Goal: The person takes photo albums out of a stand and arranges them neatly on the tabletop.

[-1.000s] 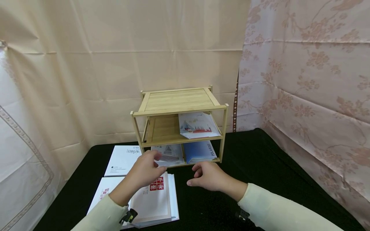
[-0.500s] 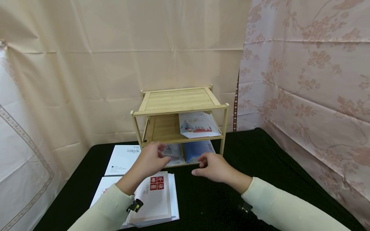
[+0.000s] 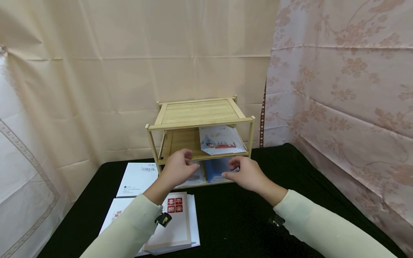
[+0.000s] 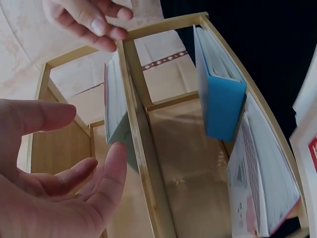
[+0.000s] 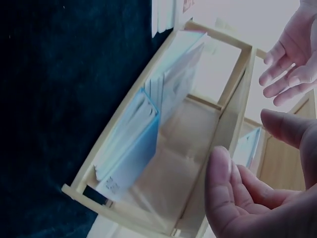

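Note:
A small wooden shelf (image 3: 200, 114) stands at the back of the black table. Its middle level holds an illustrated book (image 3: 221, 140). The bottom level holds a blue book (image 3: 217, 167) and a pale patterned book (image 3: 197, 177). My left hand (image 3: 188, 162) hovers at the front rail of the middle level, fingers relaxed, holding nothing. My right hand (image 3: 233, 168) is in front of the blue book, also empty. The left wrist view shows the left hand (image 4: 84, 141) spread beside the rail (image 4: 143, 148) and the blue book (image 4: 218, 99). The right wrist view shows the right hand (image 5: 247, 144) near the blue book (image 5: 129, 148).
A white book (image 3: 138, 174) lies on the table (image 3: 290, 172) left of the shelf. Nearer me lies a stack of books (image 3: 175, 224) with a red seal on top. Draped curtains (image 3: 338, 89) close in the back and both sides.
Both hands have moved forward and up from over the table to the front of the shelf. They hold nothing in any frame.

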A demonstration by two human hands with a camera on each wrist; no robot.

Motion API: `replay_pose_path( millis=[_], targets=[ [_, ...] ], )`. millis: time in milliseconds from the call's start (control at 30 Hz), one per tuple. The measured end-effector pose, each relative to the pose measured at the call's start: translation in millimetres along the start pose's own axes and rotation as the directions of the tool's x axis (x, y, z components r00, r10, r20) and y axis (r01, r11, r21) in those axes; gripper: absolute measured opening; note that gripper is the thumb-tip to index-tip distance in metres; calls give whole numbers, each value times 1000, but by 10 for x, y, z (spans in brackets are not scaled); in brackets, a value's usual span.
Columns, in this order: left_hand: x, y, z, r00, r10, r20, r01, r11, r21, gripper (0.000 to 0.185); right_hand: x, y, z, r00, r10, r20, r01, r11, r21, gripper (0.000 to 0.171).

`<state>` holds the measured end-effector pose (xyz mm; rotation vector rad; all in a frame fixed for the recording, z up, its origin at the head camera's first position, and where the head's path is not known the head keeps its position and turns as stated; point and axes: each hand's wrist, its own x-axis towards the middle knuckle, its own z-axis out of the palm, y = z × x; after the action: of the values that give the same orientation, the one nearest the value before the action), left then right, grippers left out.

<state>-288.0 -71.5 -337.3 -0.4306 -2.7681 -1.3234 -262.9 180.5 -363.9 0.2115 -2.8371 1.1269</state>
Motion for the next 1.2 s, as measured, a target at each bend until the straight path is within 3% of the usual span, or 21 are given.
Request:
replay_pose_path(
  millis=[300, 600, 833, 1200],
  targets=[
    [218, 82, 63, 996, -83, -19, 80, 992, -93, 56, 86, 35, -137, 993, -5, -115, 7, 1000, 24, 57],
    [372, 72, 82, 988, -154, -24, 149, 977, -150, 63, 173, 97, -215, 992, 28, -120, -28, 1000, 2, 66],
    [455, 97, 139, 984, -181, -1, 175, 954, -243, 64, 212, 86, -236, 986, 5, -168, -17, 998, -67, 66],
    [520, 118, 232, 984, -179, -3, 172, 950, -259, 60, 262, 117, -179, 1000, -3, -5, 2, 990, -141, 97]
  ],
)
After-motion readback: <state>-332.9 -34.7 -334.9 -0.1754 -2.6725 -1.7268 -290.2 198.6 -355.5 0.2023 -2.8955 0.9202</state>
